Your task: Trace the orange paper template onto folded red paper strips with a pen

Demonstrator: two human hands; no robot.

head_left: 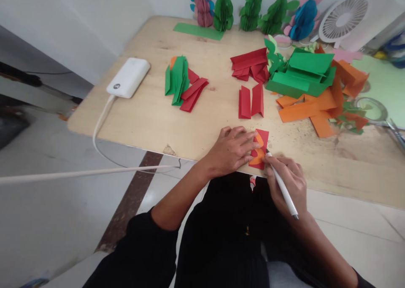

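My left hand (230, 148) lies with its fingers stretched out over an orange paper cutout (258, 156), pressing it on a piece of red paper (264, 137) at the table's front edge. Part of the cutout is hidden under the fingers. A white pen (282, 184) is gripped in my right hand (292, 182), its dark tip at the right side of the red paper beside the cutout. Just beyond the hands stand two folded red paper strips (257, 100).
Folded green paper (308, 73), orange strips (319, 109) and scissors (395, 132) lie to the right. Left are folded green pieces (179, 81) and a white power bank (129, 77) with a cable. Paper figures (250, 10) and a small fan (343, 20) line the back.
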